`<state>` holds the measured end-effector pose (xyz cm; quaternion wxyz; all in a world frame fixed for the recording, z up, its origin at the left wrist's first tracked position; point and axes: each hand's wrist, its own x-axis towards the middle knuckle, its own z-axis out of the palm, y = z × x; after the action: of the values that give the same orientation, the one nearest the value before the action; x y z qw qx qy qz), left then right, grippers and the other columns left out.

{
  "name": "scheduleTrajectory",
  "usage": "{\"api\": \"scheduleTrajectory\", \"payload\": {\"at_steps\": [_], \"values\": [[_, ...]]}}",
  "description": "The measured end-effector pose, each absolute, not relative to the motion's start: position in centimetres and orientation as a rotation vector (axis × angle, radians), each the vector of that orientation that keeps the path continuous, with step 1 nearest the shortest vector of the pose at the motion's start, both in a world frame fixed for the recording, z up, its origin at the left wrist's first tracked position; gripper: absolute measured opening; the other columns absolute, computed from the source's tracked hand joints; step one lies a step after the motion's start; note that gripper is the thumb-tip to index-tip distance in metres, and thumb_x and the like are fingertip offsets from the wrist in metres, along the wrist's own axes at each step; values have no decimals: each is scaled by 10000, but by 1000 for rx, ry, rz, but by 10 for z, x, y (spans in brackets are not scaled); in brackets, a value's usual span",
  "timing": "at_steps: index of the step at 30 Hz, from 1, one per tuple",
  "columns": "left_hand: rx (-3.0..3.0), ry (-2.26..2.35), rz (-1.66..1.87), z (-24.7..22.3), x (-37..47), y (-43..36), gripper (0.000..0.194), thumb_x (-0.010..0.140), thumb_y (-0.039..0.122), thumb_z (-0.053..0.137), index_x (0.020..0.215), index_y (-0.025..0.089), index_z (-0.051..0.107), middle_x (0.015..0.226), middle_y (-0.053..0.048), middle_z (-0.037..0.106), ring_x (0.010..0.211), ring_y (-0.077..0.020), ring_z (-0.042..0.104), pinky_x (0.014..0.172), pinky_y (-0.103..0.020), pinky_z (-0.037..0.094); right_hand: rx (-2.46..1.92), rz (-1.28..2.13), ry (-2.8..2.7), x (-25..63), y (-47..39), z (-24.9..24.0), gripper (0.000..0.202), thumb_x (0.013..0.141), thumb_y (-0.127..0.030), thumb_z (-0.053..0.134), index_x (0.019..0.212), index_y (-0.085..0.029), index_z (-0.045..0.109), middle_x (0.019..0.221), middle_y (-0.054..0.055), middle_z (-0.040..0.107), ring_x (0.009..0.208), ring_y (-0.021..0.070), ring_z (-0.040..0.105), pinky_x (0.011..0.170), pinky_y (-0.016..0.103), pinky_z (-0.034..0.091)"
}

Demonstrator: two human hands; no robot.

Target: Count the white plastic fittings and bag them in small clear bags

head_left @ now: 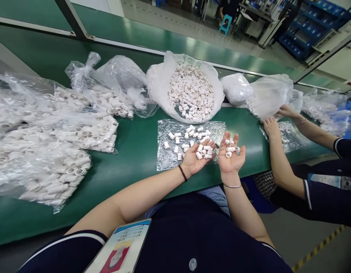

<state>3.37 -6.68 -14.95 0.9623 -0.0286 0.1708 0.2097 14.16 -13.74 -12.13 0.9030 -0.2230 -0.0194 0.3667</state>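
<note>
My left hand (192,160) is palm up with its fingers loosely curled, holding several small white plastic pipe fittings (203,152). Beside it my right hand (231,162), also palm up and cupped, carries several more white fittings (230,149). Both hands are above the near right part of a clear crinkled plastic sheet (166,161). Loose fittings (177,140) are scattered over that sheet. Just behind it stands a large plastic bag (156,85), its mouth spread wide, full of the same fittings (191,91).
Clear bags of longer white pipe pieces (64,140) cover the left of the green table (135,151). A knotted bag (118,79) and a closed white bag (237,89) stand at the back. To my right, a co-worker's hands (273,127) touch another bag (273,94).
</note>
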Motion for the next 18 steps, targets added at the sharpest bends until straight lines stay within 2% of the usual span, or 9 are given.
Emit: {"api": "scheduleTrajectory", "payload": {"at_steps": [4,8,13,18], "values": [[-57,329,444,-150,33,-68,537,1010,403,292,1373,71,507,1293,-181,628,1142,-287,632,1011,-478,474,-484,778,-135,137,-144,-129,413,971,-458,345,1131,-219,641,1382,96,557,1355,204,465,1128,479,381],[-75,333,442,-149,33,-67,534,1011,392,284,1393,82,490,1314,-177,618,1168,-287,622,1038,-489,459,-542,824,-219,139,-151,-135,402,942,-491,410,1201,-264,618,1434,84,521,1380,218,437,1179,531,259],[-68,341,432,-146,32,-65,554,1012,384,289,1419,46,451,1334,-188,602,1214,-278,599,1075,-427,434,-621,902,-229,142,-156,-135,409,915,-516,463,1228,-295,606,1443,71,516,1381,246,436,1180,567,234],[-67,338,419,-146,32,-64,581,1008,377,301,1458,20,386,1336,-210,594,1223,-263,595,1042,-359,458,-669,969,-163,146,-155,-140,403,922,-507,456,1210,-268,607,1403,90,549,1345,249,476,1167,545,282]]}}
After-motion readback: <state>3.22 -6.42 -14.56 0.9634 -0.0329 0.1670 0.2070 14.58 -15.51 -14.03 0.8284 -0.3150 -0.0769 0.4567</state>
